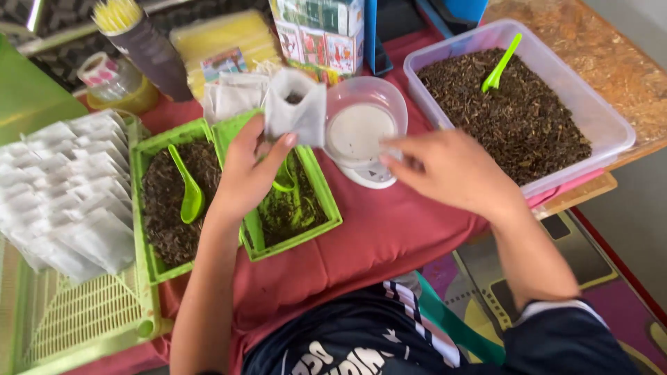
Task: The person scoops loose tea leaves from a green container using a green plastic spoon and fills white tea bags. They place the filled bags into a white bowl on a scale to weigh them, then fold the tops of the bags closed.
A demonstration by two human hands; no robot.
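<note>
Fingertips of our right hand (pixel 445 170) are blurring near the white cup (pixel 361 128), so we cannot tell its grip. Our left hand (pixel 250 173) is pinching a soft white paper bag (pixel 297 107) over the green tray (pixel 316 187), hiding its spoon. Dry crumbly leaves are filling the clear tub (pixel 597 111) at the table's right edge.

A large clear plastic tub of dark dried leaves (pixel 528 118) sits far right on the red-clothed surface (pixel 375 236), with a bright green plastic scoop (pixel 501 64) stuck in it. At the near left lies a stack of filled white paper sachets (pixel 66 187) on a pale green slatted plastic tray (pixel 76 319). Beside it stands a green plastic tray of dark leaves (pixel 174 201) holding a green plastic spoon (pixel 187 191). Far left, a dark cylinder of yellow sticks (pixel 142 38) stands near a roll of tape (pixel 99 69).
</note>
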